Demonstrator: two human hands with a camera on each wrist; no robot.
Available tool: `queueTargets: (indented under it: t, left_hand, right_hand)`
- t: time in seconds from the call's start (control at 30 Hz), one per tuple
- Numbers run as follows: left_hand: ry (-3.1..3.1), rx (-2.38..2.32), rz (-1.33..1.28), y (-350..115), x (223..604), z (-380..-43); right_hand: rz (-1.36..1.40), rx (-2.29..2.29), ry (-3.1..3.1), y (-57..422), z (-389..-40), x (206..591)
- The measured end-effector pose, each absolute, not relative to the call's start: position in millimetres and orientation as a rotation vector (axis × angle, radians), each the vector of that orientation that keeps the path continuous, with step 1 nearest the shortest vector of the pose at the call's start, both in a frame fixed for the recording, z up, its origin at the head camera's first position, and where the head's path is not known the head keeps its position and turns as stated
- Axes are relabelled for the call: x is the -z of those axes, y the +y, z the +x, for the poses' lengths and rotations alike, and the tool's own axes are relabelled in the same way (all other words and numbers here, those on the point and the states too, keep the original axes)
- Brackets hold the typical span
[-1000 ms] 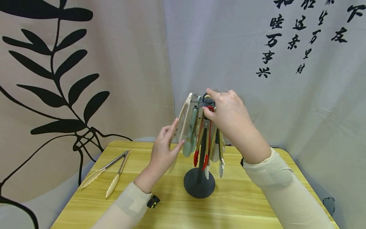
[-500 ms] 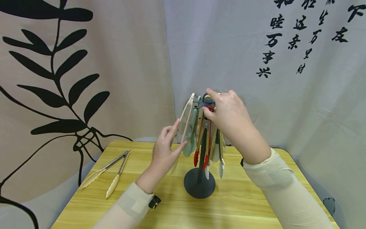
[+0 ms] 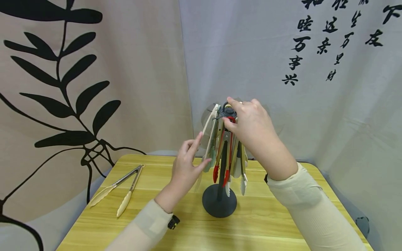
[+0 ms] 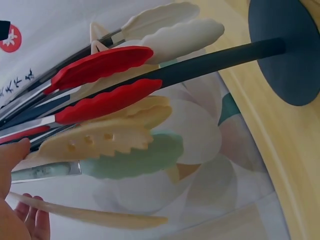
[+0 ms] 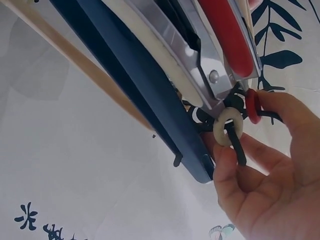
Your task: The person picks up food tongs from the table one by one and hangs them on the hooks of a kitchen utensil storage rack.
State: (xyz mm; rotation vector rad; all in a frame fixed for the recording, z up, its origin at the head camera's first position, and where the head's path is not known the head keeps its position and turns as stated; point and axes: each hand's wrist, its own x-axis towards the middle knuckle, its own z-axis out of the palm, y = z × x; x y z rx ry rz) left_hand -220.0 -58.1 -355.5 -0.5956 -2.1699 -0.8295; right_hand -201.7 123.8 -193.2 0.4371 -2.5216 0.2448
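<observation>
A dark rotating utensil stand [image 3: 219, 201] on the table carries several hanging tongs. My left hand [image 3: 186, 167] holds cream tongs [image 3: 211, 138] on the stand's left side, thumb and fingers on their outer sides; in the left wrist view one slim cream arm [image 4: 100, 215] lies against the fingers. Green tongs [image 4: 135, 155] hang right beside it. My right hand [image 3: 254, 122] grips the stand's top; in the right wrist view its fingertips close about the black hooks [image 5: 236, 145], near a cream ring [image 5: 220, 131] and a red ring [image 5: 253, 107].
Red-tipped tongs [image 3: 226, 177] and white-tipped tongs [image 3: 243, 184] hang from the stand. Another pair of cream-tipped metal tongs [image 3: 125, 203] lies spread on the left of the wooden table [image 3: 267, 223]. A printed curtain [image 3: 150, 87] stands behind.
My left hand has moved right with the cream tongs, bringing their top up against the stand's hooks and partly covering the green tongs. My right hand has stayed on the stand's top.
</observation>
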Motion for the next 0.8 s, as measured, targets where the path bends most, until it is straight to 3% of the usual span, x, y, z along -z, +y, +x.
queueTargets:
  t: [0.8]
  left_hand:
    - [-2.175,1.004,-0.715,-54.6,362.0,-220.5]
  right_hand:
    - [0.547,-0.358,-2.396,134.7,-207.4,204.0]
